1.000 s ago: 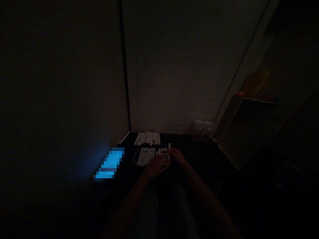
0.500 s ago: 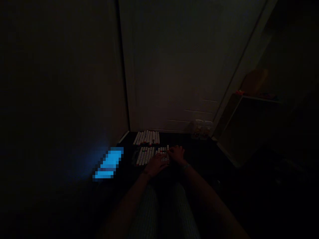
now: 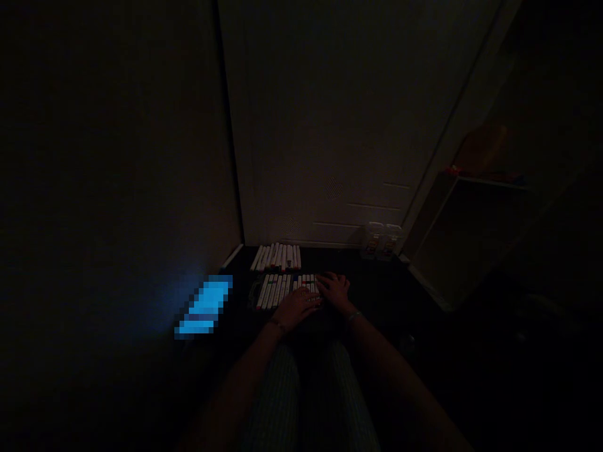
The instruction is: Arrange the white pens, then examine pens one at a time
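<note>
White marker (image 3: 317, 288) lowered into row (image 3: 271, 293), left hand (image 3: 296, 307) spread, right hand (image 3: 336, 291) curled, holds unclear

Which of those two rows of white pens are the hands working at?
The nearer row: the left hand covers part of it, and the right hand is at its right end. Neither hand is at the farther row.

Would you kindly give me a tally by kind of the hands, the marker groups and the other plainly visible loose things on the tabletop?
Hands: 2 (left hand, right hand)
Marker groups: 2 (front group, back group; single markers too dim to count surely)
Clear containers: 2
Glowing blue panel: 1
Total: 7
</note>
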A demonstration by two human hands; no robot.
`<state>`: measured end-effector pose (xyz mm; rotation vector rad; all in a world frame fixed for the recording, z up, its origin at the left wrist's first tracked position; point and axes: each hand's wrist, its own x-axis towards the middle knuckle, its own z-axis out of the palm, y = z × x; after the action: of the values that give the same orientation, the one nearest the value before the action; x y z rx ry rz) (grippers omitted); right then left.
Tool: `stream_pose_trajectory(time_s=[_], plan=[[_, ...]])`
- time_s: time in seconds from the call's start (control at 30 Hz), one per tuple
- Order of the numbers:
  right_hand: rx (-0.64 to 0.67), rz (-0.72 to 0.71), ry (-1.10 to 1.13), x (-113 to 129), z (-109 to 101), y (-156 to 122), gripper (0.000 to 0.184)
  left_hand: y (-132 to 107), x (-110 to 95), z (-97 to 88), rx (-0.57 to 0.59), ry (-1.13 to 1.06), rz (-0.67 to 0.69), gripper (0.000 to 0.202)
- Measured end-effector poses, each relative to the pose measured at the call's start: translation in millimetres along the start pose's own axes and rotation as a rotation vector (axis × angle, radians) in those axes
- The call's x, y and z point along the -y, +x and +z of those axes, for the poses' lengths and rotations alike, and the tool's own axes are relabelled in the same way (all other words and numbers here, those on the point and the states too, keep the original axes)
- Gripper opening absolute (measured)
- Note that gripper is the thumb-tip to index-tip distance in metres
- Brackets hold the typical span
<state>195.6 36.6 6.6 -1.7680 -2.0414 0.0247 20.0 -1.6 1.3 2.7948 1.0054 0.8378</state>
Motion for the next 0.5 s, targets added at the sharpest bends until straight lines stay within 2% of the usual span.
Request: stream_pose_trajectory(time_s=[0.27,0.5], plan=[[-0.010,-0.057,-0.060,1.1,-3.6,-2.9,0.036,-1.8,3.8,7.1,0.059,-0.011,-0.037,0.035],[0.025,-0.143,-0.189,11.2,-17.0,-2.7,0.036,-2.3,7.9,14.0,0.011,-0.027,-0.022,0.034]])
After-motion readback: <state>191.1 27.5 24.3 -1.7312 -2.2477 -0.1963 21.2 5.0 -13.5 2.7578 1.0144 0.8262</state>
